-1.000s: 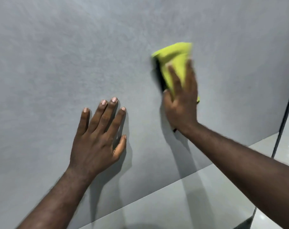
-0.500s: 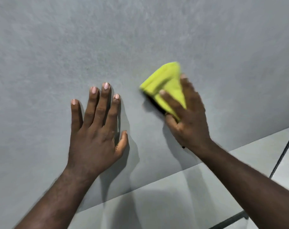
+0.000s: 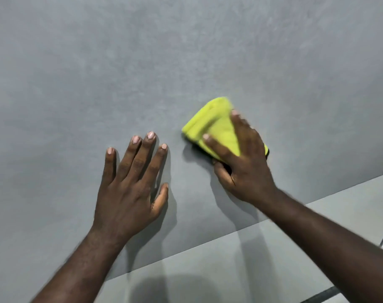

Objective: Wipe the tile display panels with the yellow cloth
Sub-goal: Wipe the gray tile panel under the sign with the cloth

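Head view, and the right hand (image 3: pixel 243 162) is on the job at centre right of the frame. Its fingers are spread over the folded yellow cloth (image 3: pixel 212 125), the thumb tucked against the lower edge, so the wad is held and pressed flat to the grey panel (image 3: pixel 186 51). The fingertips are blurred, so it looks mid-stroke.

The cloth is soft, light and folded thick. It should squash and glide easily, though a loose fold could roll or bunch under a sideways push. The best hold is the one seen here: palm and fingers over the back, thumb pinning the near edge. A dark strip peeks out beneath it, and what that is I cannot tell.

To its left, just apart from the cloth, the left hand (image 3: pixel 129 189) lies flat on the panel with its fingers straight and fanned, holding nothing and apparently bracing.

The panel looks hard, matte and rigid, filling most of the frame. Along the bottom runs a paler tile (image 3: pixel 208 272), with a dark seam (image 3: pixel 317 297) at lower right.
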Available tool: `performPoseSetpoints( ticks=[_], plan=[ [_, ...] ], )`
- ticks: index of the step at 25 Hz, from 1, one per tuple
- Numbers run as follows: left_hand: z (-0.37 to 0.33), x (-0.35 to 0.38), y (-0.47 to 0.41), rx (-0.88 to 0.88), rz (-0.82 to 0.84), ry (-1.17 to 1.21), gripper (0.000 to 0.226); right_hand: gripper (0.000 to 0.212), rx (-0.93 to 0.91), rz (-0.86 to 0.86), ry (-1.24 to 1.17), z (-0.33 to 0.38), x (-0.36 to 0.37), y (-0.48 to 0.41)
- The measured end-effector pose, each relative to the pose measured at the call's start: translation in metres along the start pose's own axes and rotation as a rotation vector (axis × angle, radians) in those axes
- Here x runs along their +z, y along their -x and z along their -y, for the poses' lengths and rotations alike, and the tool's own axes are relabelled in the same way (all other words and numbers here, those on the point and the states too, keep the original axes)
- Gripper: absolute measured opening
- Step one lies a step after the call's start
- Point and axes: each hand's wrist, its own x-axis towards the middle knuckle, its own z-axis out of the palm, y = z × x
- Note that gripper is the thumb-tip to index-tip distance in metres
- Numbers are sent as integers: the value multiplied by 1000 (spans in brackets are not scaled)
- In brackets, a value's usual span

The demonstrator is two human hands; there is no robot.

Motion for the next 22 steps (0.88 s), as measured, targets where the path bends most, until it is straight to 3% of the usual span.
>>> performPoseSetpoints(
  ticks=[1,2,4,5,6,8,9,10,12,13,15,16,19,22],
  plan=[
    [21,-5,14,-12,-6,-5,82,64,-106,30,23,15,4,-10],
    [44,-11,29,-34,-18,-11,82,66,-53,-10,-5,35,12,-21],
    [88,-20,60,-90,-31,-10,81,67,402,-197,-158,88,34,-42],
    [105,-22,75,-114,-34,-2,81,67,535,-241,-184,116,43,-48],
    [120,-24,90,-135,-33,3,82,67,449,-208,-131,140,53,-47],
    [149,-29,128,-160,-18,4,82,68,-3,10,-3,177,73,-30],
    [165,-31,146,-156,-12,1,83,69,-86,55,11,194,81,-27],
    [180,-32,162,-143,-5,-5,82,70,-16,24,-28,211,90,-29],
    [206,-36,191,-142,12,-15,82,72,314,-92,-144,258,111,-35],
    [219,-39,205,-159,15,-22,81,71,306,-81,-117,283,122,-38],
    [238,-44,232,-193,18,-20,82,69,-53,46,26,310,131,-38],
    [250,-46,249,-213,29,-30,82,69,-126,61,32,320,139,-44],
    [282,-55,297,-277,81,-44,84,70,113,-19,-97,373,161,-66],
    [301,-63,332,-379,126,-23,88,62,-269,63,24,418,185,-62]
  ],
)
